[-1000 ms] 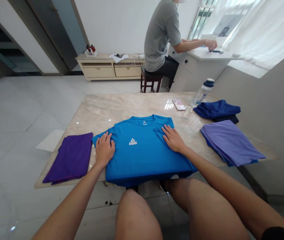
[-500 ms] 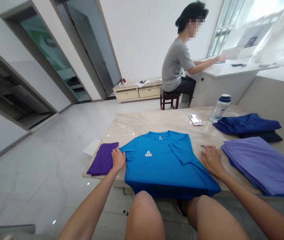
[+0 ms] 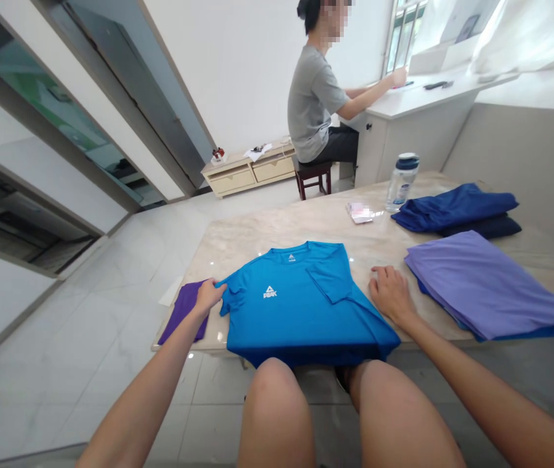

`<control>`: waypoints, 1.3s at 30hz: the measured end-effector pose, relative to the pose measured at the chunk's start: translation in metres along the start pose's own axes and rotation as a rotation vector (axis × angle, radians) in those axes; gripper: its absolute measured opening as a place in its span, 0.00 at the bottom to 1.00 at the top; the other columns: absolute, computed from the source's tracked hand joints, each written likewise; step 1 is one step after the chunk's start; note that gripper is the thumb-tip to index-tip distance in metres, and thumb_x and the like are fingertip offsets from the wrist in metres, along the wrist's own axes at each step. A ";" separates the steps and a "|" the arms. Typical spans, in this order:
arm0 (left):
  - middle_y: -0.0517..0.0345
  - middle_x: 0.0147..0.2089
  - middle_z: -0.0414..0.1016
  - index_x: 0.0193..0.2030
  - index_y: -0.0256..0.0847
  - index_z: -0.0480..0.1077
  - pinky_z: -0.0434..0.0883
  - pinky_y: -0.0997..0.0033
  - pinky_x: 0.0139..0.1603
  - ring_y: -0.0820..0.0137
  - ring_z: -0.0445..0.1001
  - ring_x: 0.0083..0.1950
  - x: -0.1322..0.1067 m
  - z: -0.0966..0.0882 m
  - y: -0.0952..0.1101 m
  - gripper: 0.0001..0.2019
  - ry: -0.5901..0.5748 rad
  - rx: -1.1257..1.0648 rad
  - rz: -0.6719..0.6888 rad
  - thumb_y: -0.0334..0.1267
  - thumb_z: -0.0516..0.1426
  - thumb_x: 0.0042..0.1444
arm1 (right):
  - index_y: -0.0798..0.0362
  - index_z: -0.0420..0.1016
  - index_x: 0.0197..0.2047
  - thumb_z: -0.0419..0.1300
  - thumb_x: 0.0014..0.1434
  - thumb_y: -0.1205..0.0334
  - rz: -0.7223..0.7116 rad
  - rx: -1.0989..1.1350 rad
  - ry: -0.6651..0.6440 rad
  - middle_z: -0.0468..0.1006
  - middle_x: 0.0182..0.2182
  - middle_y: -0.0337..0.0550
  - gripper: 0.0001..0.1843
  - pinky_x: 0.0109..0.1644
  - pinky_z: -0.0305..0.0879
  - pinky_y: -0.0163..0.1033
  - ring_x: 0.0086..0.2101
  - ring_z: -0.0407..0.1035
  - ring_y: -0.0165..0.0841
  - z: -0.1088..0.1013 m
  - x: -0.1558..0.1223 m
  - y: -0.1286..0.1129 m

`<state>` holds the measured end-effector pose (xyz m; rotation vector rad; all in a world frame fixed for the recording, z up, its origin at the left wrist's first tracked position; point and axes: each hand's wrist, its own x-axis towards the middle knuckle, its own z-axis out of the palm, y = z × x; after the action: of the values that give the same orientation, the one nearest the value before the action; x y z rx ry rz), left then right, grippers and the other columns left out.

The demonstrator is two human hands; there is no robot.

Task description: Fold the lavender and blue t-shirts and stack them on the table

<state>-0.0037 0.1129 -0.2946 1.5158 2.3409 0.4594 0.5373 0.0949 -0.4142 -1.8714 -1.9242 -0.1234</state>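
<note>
Count: 1 blue PEAK T-shirt, flat on the marble table, collar away from you, hem over the near edge toward your thighs. Its sleeve on the lilac-stack side is folded in over the body; the other sleeve is out.

Your left hand is closed in a pinch on the end of that free sleeve, right above 1 folded purple garment, which lies partly under the sleeve. Your right hand is open, palm down, fingers on the marble, just beside the T-shirt and near 1 lilac stack. That hand grips nothing.

The stack has blue showing at its lower edge; garment count can't be read. Past it are 1 folded royal-blue pile on a darker navy layer; count unclear there too. Also 1 water bottle and 1 phone, blurred, both on the far side of the table.

Beyond the table, 1 co-worker sits on 1 stool, both hands at 1 white desk. 1 low drawer cabinet stands against the wall.
</note>
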 end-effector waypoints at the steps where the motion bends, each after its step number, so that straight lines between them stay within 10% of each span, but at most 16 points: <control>1: 0.57 0.30 0.80 0.36 0.43 0.72 0.73 0.68 0.39 0.59 0.84 0.39 0.000 -0.001 0.007 0.08 -0.002 -0.017 0.018 0.43 0.64 0.58 | 0.59 0.75 0.57 0.51 0.73 0.65 -0.005 0.001 0.000 0.79 0.50 0.61 0.16 0.52 0.64 0.51 0.50 0.72 0.51 -0.001 0.000 0.000; 6: 0.60 0.31 0.79 0.43 0.41 0.73 0.76 0.69 0.35 0.65 0.81 0.32 0.005 0.019 0.056 0.12 -0.042 -0.197 0.094 0.45 0.66 0.60 | 0.58 0.75 0.55 0.51 0.72 0.65 -0.014 0.009 -0.028 0.81 0.49 0.61 0.16 0.53 0.61 0.51 0.50 0.72 0.52 -0.003 0.002 -0.001; 11: 0.48 0.46 0.86 0.52 0.39 0.77 0.84 0.60 0.47 0.60 0.86 0.46 0.000 0.057 0.096 0.23 -0.415 -0.707 0.174 0.45 0.74 0.54 | 0.58 0.76 0.54 0.49 0.72 0.65 -0.006 0.034 -0.054 0.82 0.48 0.60 0.16 0.54 0.61 0.52 0.50 0.73 0.52 -0.004 0.001 -0.001; 16: 0.42 0.56 0.83 0.50 0.39 0.76 0.82 0.51 0.58 0.54 0.83 0.56 0.025 0.075 0.075 0.23 -0.233 -0.548 0.212 0.42 0.74 0.49 | 0.54 0.76 0.52 0.48 0.72 0.61 0.103 0.247 -0.074 0.84 0.45 0.56 0.17 0.54 0.66 0.53 0.49 0.76 0.51 0.003 0.012 0.017; 21: 0.41 0.58 0.80 0.54 0.40 0.72 0.79 0.46 0.63 0.48 0.80 0.63 0.082 0.084 0.040 0.28 -0.036 -0.302 0.224 0.39 0.73 0.47 | 0.52 0.80 0.50 0.60 0.67 0.52 0.189 0.507 -0.281 0.84 0.46 0.53 0.15 0.48 0.74 0.47 0.41 0.78 0.44 0.012 0.084 0.035; 27: 0.50 0.48 0.82 0.63 0.38 0.68 0.80 0.54 0.55 0.58 0.84 0.49 0.131 0.096 0.034 0.39 -0.238 -0.313 0.259 0.52 0.75 0.49 | 0.52 0.81 0.60 0.81 0.49 0.43 0.028 0.482 -0.626 0.85 0.49 0.50 0.39 0.48 0.78 0.45 0.41 0.79 0.41 0.033 0.195 0.030; 33: 0.53 0.45 0.85 0.50 0.40 0.82 0.78 0.62 0.49 0.58 0.82 0.46 0.119 0.093 0.039 0.28 -0.366 -0.144 0.452 0.53 0.75 0.45 | 0.51 0.88 0.47 0.81 0.49 0.42 -0.290 0.289 -0.746 0.86 0.37 0.43 0.27 0.48 0.75 0.43 0.39 0.78 0.40 0.041 0.214 0.013; 39: 0.53 0.40 0.86 0.39 0.44 0.84 0.76 0.63 0.48 0.57 0.82 0.44 0.103 0.072 0.065 0.11 -0.203 -0.003 0.466 0.45 0.71 0.52 | 0.53 0.87 0.39 0.76 0.54 0.57 -0.167 0.165 -0.492 0.85 0.33 0.43 0.11 0.47 0.74 0.41 0.37 0.78 0.39 0.011 0.208 -0.015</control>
<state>0.0399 0.2392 -0.3405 2.0065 1.8296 0.3913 0.5247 0.2910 -0.3422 -1.7406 -2.3250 0.4730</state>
